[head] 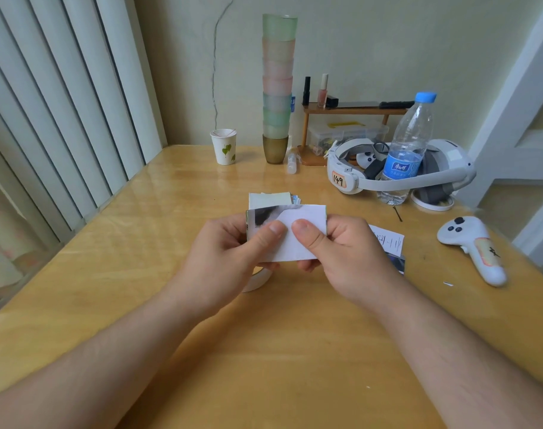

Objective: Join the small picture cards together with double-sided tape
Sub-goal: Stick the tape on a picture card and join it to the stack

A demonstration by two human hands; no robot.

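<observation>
White-backed picture cards held upright above tape roll.

"149" on headset label, bottle label illegible

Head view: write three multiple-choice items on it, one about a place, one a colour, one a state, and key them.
1. Where is the paper cup?
A. far left of the table
B. beside the controller
C. on the shelf

2. What colour is the bottle cap?
A. red
B. blue
C. green

3. What is holding the card?
A. left hand only
B. nothing
C. both hands, right hand too

Key: 1 A, it stands near the blinds; 2 B, the cap is blue; 3 C, both thumbs press on it.
</observation>
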